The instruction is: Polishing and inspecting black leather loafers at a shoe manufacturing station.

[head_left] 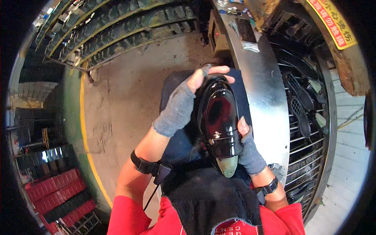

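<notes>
Setting: workshop with worn concrete floor (pixel 129 86); yellow painted line (pixel 83 117) bends along its left side.
Right side: curved sheet-metal machine housing (pixel 260 90), with a wire rack of dark shoe soles (pixel 301 105) behind it.
Far top left: long slanted racks of dark shoes (pixel 117 27).
Lower left: stacked red crates (pixel 58 192).
Shoe: glossy black leather dress shoe on a pale green last (pixel 219 117), toe pointing away from the person, heel toward the body; pale green last end shows at the heel opening. Held in front of the chest, over a dark apron (pixel 215 199).
Left hand (pixel 188 98): grey fingerless glove; fingers curled over the toe end, gripping it.
Right hand (pixel 246 147): same grey glove; wrapped around the heel side, thumb lying up along the shoe's right edge.
Wrists: black straps on both; thin cable hangs from the left one.
Clothing: red sleeves at lower edge.
</notes>
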A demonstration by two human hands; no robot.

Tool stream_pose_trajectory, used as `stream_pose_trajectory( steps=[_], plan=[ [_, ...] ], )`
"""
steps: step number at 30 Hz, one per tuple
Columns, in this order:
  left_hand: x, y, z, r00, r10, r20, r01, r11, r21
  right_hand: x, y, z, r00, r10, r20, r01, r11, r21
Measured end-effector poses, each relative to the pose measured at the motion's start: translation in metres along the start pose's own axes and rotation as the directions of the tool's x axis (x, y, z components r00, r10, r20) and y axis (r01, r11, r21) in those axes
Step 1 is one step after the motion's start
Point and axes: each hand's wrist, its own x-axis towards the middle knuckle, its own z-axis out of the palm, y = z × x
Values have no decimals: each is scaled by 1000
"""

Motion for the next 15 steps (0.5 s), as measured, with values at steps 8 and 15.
stream_pose_trajectory(
  steps=[8, 15],
  plan=[
    [-10, -3, -9, 999, 10, 31, -7, 995, -95, 7, 11, 9, 996, 27, -86, -7, 975, 220],
    [-12, -1, -8, 1000, -3, 29, 5, 998, -64, 6, 4, 13, 990, 54, -128, -48, 998, 44]
  ],
)
